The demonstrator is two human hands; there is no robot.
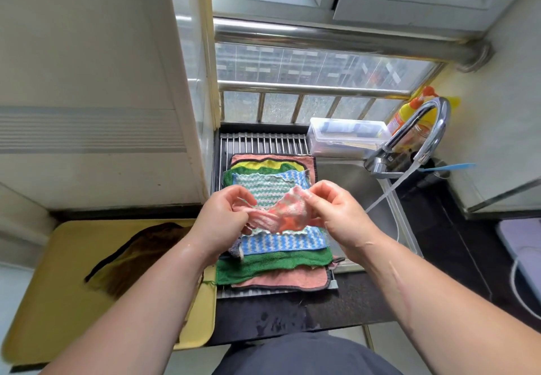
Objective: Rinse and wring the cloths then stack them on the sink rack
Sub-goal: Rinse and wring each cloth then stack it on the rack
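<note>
Pink striped cloth (285, 213) — pinched by left hand (225, 213) and right hand (336, 213); best spread flat, squared onto cloth stack (278, 245) on sink rack (263, 141).

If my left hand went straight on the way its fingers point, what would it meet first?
Likely the right hand: the left hand points across toward it, with only the pink cloth they both pinch between them; depth unclear.
</note>
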